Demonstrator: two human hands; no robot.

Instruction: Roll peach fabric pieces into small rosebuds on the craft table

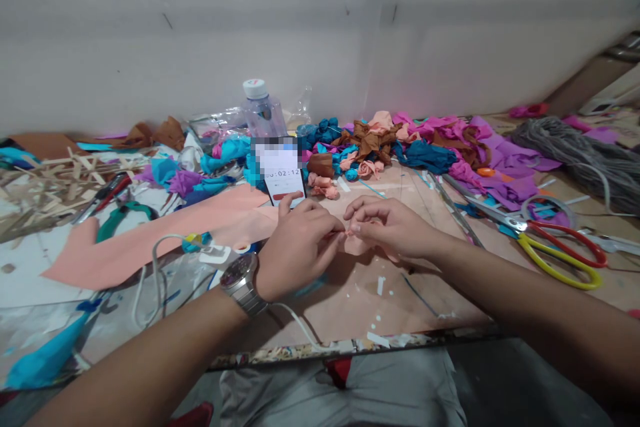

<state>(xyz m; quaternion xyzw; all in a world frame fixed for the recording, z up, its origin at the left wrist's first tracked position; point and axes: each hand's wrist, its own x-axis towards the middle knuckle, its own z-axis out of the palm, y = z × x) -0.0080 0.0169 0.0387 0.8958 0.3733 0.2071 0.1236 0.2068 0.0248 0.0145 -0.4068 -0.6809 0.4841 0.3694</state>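
My left hand (pixel 300 247), with a metal watch (pixel 245 280) on its wrist, pinches one side of a small piece of peach crepe paper (pixel 354 243). From the other side, the fingertips of my right hand (pixel 395 227) are closed on the same paper. Both hands meet above the middle of the table, and their fingers partly cover the paper. Just behind my left hand a phone (pixel 285 180) stands propped up, showing a timer. A long sheet of peach crepe paper (pixel 165 237) lies to the left.
Crumpled coloured paper flowers (pixel 370 140) are heaped along the wall. Scissors (pixel 555 237) with red and yellow handles lie at right, near grey cord (pixel 580 150). A plastic bottle (pixel 265 113) stands behind the phone. Green-handled pliers (pixel 123 217) and wooden sticks (pixel 55 177) are at left.
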